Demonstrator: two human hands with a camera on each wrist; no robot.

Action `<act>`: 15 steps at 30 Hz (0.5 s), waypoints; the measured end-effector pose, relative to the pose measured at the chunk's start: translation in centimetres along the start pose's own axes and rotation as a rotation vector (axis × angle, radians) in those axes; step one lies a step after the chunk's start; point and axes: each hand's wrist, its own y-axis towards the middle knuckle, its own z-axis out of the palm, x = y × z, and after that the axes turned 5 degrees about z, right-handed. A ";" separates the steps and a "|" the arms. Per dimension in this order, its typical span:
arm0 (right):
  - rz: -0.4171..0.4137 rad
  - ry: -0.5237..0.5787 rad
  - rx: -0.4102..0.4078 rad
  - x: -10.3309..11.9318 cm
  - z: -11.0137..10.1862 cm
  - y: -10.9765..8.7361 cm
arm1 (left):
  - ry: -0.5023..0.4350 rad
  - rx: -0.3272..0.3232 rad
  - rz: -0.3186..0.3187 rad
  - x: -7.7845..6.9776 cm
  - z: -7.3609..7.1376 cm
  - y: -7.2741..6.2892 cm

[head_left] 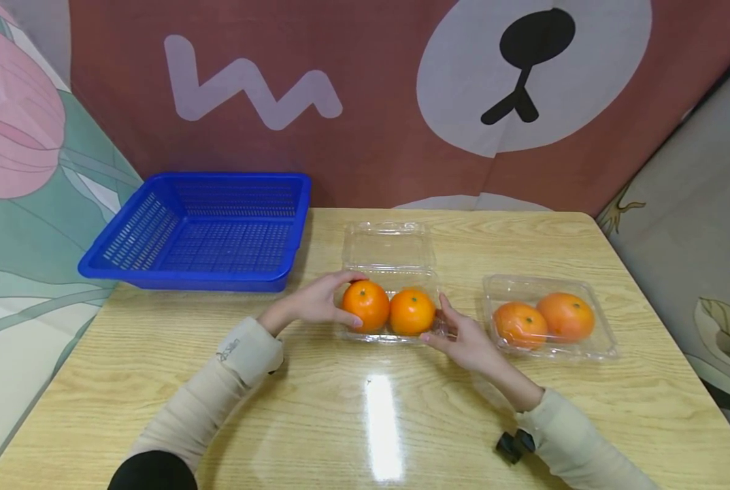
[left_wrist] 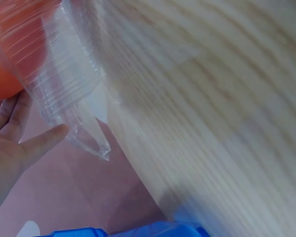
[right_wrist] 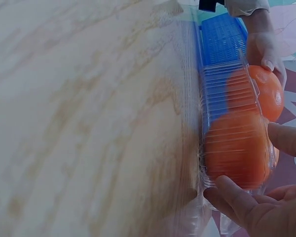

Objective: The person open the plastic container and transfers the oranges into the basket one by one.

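Note:
A clear plastic clamshell box (head_left: 392, 339) lies with its lid (head_left: 388, 246) folded back. Inside sit two oranges side by side, the left orange (head_left: 366, 305) and the right orange (head_left: 412, 312). My left hand (head_left: 318, 299) grips the left orange, thumb on its front and fingers behind. With thumb and fingers, my right hand (head_left: 467, 340) holds the box's right end beside the right orange. In the right wrist view, fingers (right_wrist: 234, 195) of that hand touch the box's ribbed end wall. The left wrist view shows an orange (left_wrist: 15, 44) partly behind the clear plastic.
A second clear box (head_left: 548, 282) with two oranges (head_left: 565, 317) stands to the right of my right hand. A blue plastic basket (head_left: 279, 275) stands at the back left. The wooden table (head_left: 316, 422) meets a printed cloth backdrop (head_left: 365, 156) behind.

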 end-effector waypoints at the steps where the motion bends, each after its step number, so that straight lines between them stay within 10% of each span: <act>1: -0.001 0.000 -0.001 0.0 0.0 0.0 | 0.005 -0.014 -0.002 -0.1 0.0 0.0; 15: -0.008 -0.010 -0.006 0.0 0.0 0.0 | -0.077 -0.134 0.008 -1.3 -0.5 -0.2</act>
